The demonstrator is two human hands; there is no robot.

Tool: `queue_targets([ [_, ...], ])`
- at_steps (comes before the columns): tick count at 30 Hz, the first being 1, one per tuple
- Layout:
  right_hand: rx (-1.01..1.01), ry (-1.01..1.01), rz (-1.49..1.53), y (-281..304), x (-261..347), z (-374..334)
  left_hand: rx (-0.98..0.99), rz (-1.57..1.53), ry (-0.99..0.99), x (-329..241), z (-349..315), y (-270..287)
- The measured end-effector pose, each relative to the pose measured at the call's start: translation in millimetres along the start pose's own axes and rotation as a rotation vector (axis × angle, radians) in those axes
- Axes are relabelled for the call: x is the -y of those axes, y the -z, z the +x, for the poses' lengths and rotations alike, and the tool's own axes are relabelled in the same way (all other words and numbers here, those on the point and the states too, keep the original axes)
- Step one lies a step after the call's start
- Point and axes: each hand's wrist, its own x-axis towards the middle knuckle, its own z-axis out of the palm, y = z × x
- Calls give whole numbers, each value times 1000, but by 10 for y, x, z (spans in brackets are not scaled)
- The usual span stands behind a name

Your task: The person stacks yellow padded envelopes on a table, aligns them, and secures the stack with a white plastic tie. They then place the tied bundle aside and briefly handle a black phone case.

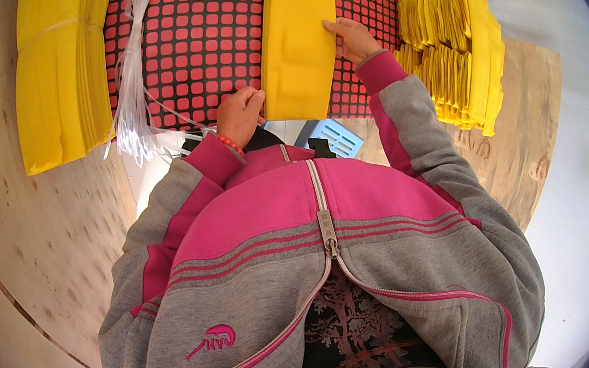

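Note:
A long yellow folded piece [298,40], fabric-like, lies across the red-and-black patterned tabletop [207,42] in front of me. With thumb and fingers closed, my right hand [355,38] pinches its right edge about midway along. Down at its near left corner, my left hand [241,115] is curled with the fingertips against the edge. Part of the left fingers is hidden, so the depth of that grip does not show. Whether the piece is one layer or several cannot be made out.
At the left stands a thick yellow stack [59,89] with a band around it. Beside it, a bunch of thin white strips [133,94] hangs over the table edge. More folded yellow bundles [449,49] are piled at the right. A blue slotted plastic item [333,137] sits below the table.

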Motion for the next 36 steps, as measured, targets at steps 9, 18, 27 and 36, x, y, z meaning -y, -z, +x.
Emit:
queue_targets([
  [9,-322,260,-607,-80,33,-130,-48,286,-130,110,34,-56],
  [18,-489,900,-1036,-402,-54,-449,-96,440,-256,-53,-71,-3],
  [27,-415,876,-1249,-553,-172,-494,-32,514,-325,-40,-30,-54],
  [36,-451,915,-1156,-603,-108,-542,-27,610,-292,-219,-49,129],
])
